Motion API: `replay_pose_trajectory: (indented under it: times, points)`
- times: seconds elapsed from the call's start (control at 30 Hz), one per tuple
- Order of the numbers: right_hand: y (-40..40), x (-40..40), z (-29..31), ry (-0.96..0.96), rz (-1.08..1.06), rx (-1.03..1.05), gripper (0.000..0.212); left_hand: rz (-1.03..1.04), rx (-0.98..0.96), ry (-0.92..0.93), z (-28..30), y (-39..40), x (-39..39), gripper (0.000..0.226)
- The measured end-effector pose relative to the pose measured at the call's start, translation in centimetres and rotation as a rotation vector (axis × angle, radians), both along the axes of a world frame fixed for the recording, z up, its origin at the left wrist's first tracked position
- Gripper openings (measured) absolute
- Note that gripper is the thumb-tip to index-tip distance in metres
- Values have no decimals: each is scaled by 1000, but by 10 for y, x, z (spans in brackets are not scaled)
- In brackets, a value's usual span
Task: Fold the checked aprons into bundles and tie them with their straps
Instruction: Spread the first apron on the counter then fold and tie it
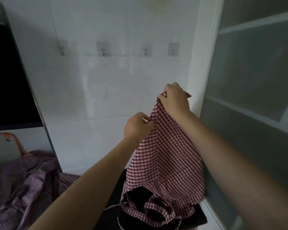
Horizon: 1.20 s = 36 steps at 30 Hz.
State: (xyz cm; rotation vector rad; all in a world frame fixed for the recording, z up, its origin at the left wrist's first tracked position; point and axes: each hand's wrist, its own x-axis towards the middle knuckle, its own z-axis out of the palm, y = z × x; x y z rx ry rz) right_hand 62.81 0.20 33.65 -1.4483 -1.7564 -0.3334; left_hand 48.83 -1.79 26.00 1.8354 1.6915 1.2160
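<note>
I hold a red-and-white checked apron [164, 156] up in front of the white tiled wall. My right hand [174, 98] grips its top corner, highest in view. My left hand [138, 127] pinches the apron's edge a little lower and to the left. The cloth hangs down between my forearms, and its checked straps [149, 211] trail loosely onto a dark surface [201, 218] below. More checked aprons [23, 183] lie in a crumpled heap at the lower left.
Several metal wall hooks [103, 48] sit in a row on the tiles above my hands. A frosted glass door [256, 80] stands at the right. An orange metal chair frame [15, 140] rises behind the heap. A dark panel [5, 80] fills the upper left.
</note>
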Motion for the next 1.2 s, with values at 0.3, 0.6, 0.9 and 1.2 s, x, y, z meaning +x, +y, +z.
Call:
replay_pose_trajectory:
  times: [0.3, 0.6, 0.9, 1.2]
  points:
    - [-13, -6, -8, -23, 53, 38, 22, 306, -10, 208, -11, 0, -23, 11]
    - [-30, -21, -14, -43, 95, 2, 18, 32, 41, -80, -22, -27, -22, 50]
    - [-40, -8, -15, -15, -10, 13, 21, 296, -220, 170, -31, -21, -56, 17]
    - [-39, 17, -6, 80, -135, -9, 22, 364, 39, -247, -5, -31, -114, 22]
